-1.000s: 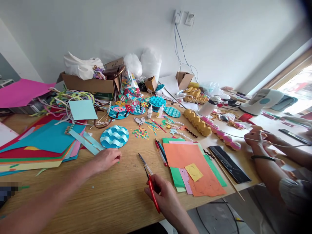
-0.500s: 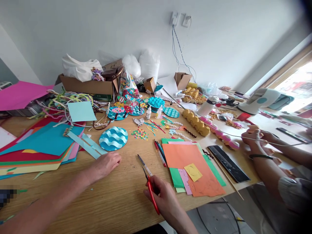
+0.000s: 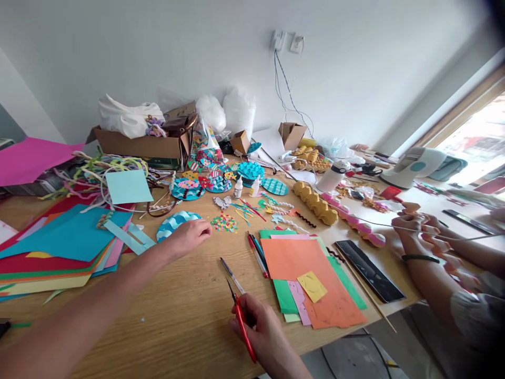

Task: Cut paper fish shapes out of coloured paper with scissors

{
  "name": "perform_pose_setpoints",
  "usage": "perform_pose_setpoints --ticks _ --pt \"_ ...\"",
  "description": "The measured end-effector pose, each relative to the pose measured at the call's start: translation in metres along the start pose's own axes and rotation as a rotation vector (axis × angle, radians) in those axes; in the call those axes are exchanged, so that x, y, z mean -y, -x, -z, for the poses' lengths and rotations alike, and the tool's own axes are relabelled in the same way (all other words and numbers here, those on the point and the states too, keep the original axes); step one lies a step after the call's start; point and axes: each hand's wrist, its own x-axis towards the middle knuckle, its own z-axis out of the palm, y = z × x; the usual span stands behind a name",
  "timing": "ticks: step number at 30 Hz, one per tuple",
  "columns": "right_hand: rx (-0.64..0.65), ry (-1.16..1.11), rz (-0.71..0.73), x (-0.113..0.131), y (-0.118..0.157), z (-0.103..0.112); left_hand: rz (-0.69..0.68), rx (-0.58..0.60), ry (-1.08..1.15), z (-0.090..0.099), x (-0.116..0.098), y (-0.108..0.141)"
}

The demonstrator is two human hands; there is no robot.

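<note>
My left hand (image 3: 192,237) is in front of the blue wavy paper disc (image 3: 177,221), covering part of it. Its fingers are curled together near a scatter of small coloured paper bits (image 3: 224,222); anything inside them is hidden. Red-handled scissors (image 3: 244,331) are gripped in my right hand (image 3: 256,321) at the table's near side, narrow blades pointing away from me. A pen (image 3: 232,275) lies on the wood just beyond the blades. To the right rests an orange sheet (image 3: 284,258) with a small yellow square (image 3: 312,286) on it.
Stacked coloured paper (image 3: 67,231) lies at left, beside light-blue strips (image 3: 128,235). Glue bottles (image 3: 238,187) and decorated discs stand farther back. A yellow egg-carton strip (image 3: 315,202), a black phone-like slab (image 3: 370,270) and a wooden stick are at right. Another person's hands (image 3: 410,223) work there.
My left hand has moved away from me and to the right, from below the blue disc to partly over it. My right hand still holds the scissors. The view has shifted slightly.
</note>
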Motion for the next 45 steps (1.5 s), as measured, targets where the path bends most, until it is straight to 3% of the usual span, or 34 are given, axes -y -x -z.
perform_pose_setpoints --ticks 4,7,12,17,22,27,33,38,45 --pt "0.017 -0.053 0.022 -0.011 0.001 0.002 0.005 0.031 0.003 -0.009 0.000 -0.052" --pt "0.034 -0.081 0.021 -0.024 0.001 0.005 0.010 0.060 -0.002 -0.019 0.006 -0.078" --pt "0.033 -0.067 -0.011 -0.035 -0.001 0.009 0.017 0.115 -0.031 -0.025 0.020 -0.094" --pt "0.014 -0.026 -0.046 -0.023 -0.005 0.009 0.032 0.118 -0.060 -0.017 0.020 -0.092" --pt "-0.140 0.126 0.026 -0.008 -0.008 0.014 -0.018 0.048 -0.045 -0.001 -0.001 -0.066" --pt "-0.272 0.359 0.136 0.000 -0.010 0.014 -0.090 -0.009 0.022 0.015 -0.020 -0.001" --pt "-0.253 0.555 0.164 0.010 -0.009 0.001 -0.027 -0.065 0.192 0.009 -0.026 0.068" --pt "-0.235 0.676 0.267 0.031 -0.012 -0.002 -0.016 -0.154 0.377 0.002 -0.034 0.084" --pt "-0.210 0.815 0.347 0.049 -0.016 -0.003 -0.136 -0.124 0.491 -0.003 -0.040 0.087"
